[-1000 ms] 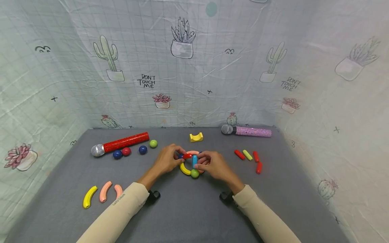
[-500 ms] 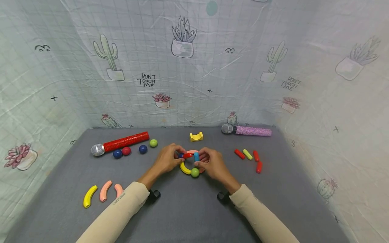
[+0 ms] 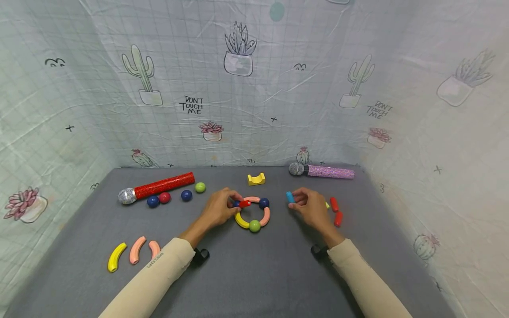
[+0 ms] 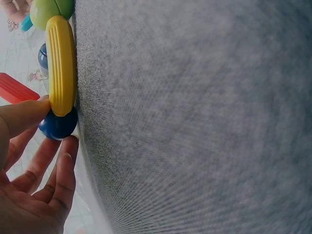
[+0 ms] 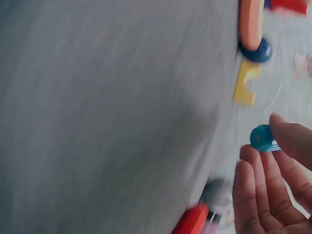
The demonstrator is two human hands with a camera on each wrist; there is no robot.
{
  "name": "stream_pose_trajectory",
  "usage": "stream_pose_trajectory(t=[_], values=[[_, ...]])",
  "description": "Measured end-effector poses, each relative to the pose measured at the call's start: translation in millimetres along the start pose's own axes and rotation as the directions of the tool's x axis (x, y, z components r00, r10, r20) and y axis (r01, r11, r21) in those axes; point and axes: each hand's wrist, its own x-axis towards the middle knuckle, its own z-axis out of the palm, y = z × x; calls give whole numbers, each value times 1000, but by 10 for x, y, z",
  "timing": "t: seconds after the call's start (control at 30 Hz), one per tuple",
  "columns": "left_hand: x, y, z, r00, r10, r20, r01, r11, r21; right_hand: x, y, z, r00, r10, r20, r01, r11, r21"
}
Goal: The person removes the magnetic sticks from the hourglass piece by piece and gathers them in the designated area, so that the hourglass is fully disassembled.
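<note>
A ring of curved pieces and balls lies mid-table. It has a yellow curved piece [image 3: 241,221], a green ball [image 3: 254,226], pink curved pieces [image 3: 265,216] and a dark blue ball [image 3: 264,202] at the back right. My left hand [image 3: 218,207] pinches another dark blue ball [image 4: 58,125] at the ring's left, between thumb and fingers. From that ball a short red rod [image 3: 245,203] points inward over the ring. To the right of the ring, my right hand [image 3: 313,208] holds a short light blue rod [image 3: 290,197] between thumb and fingertips, apart from the ring.
Red rods [image 3: 334,204] lie beyond my right hand, with a yellow-green rod mostly hidden. A yellow cradle-shaped block [image 3: 256,179] and a purple microphone [image 3: 330,172] stand at the back. Leftward are a red microphone [image 3: 165,186], several balls [image 3: 186,195] and loose curved pieces [image 3: 116,257].
My right hand has lifted the light blue rod off from the ring and carried it right, uncovering the dark blue ball and pink piece. My left hand has stayed at the ring.
</note>
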Motion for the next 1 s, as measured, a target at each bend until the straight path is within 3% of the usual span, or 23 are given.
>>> stream_pose_trajectory(t=[0.33,0.63,0.83,1.0], values=[[-8,11,-1,1000,1,9,-1,1000,2,44,425,-317,998,67,-10,-67,979,-191],[-17,23,-8,1000,-12,9,12,1000,-7,110,491,-437,993,120,-20,-121,955,-269],[-20,18,-9,1000,-18,11,18,1000,-9,74,410,-387,998,12,-59,-31,942,-333],[-14,15,-6,1000,-13,3,13,1000,-4,48,176,-243,989,-106,-105,64,939,-339]])
